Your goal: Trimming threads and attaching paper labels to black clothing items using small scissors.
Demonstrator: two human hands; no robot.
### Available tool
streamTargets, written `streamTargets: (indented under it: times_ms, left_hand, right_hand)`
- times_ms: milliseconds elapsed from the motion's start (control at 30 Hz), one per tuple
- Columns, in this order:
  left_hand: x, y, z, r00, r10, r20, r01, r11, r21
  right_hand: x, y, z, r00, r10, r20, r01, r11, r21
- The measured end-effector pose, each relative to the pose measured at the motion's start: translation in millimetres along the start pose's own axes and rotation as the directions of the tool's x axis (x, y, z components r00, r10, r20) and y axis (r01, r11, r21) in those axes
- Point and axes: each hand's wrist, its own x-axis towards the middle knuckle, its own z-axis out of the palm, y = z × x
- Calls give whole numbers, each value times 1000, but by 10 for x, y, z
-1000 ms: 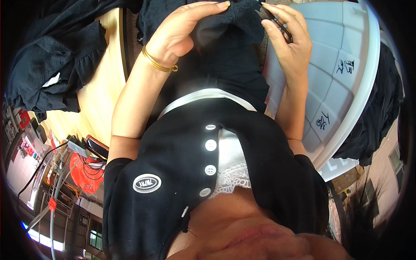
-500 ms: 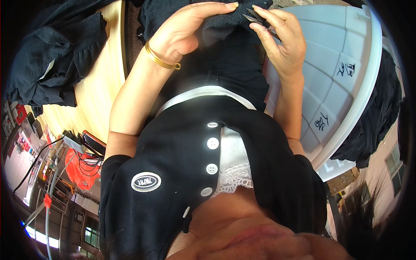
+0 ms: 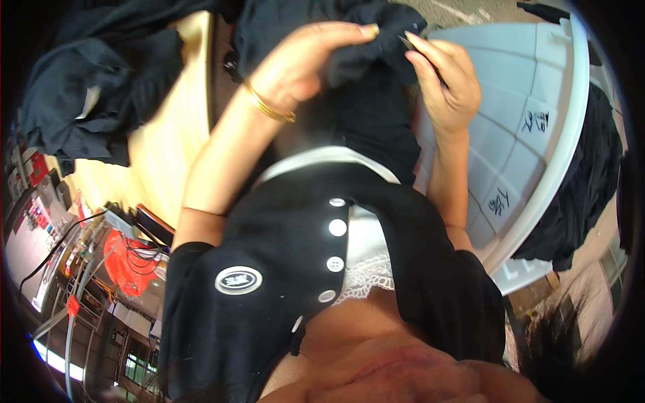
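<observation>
My left hand (image 3: pixel 306 64), with a gold bangle at its wrist, holds a black garment (image 3: pixel 369 67). Its thumb lies stretched over the fabric and its other fingers are largely hidden. To its right, my right hand (image 3: pixel 451 84) is closed around small dark thread snips (image 3: pixel 406 43). Only the pointed tip shows between thumb and fingers, close to the cloth; the rest is covered by the hand. A small pale speck (image 3: pixel 415 27) shows on the fabric near the tip.
Dark garments (image 3: pixel 67 101) lie heaped on a light wooden table (image 3: pixel 168 151) at left. A large pale blue plastic tub (image 3: pixel 490 101) stands close by my right arm, with black cloth (image 3: pixel 578 181) beyond its rim. Below the table hang cables and a red plastic bag (image 3: pixel 127 262).
The snips' blades, spread apart before, now show as one narrow tip. Both hands sit slightly lower in the view, and the whole scene has shifted a little with the head.
</observation>
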Motion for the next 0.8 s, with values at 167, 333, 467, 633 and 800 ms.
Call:
streamTargets:
  times_ms: [167,333,467,633,800]
  left_hand:
    - [-94,132,182,999,-4,-52,13,984,180]
    - [-118,238,246,999,-4,53,-7,978,208]
    - [-83,213,164,993,40,112,-68,963,262]
    - [-84,167,104,994,-29,101,0,960,280]
    - [-158,126,56,1000,-15,-13,19,921,389]
  right_hand:
    - [41,-56,-8,845,492,212,-526,688,501]
    - [41,29,-5,756,476,450,-655,547,521]
    - [28,107,-145,782,503,368,-624,626,468]
    - [88,181,-319,778,602,182,-589,595,547]
    - [83,290,-255,846,529,62,-520,796,311]
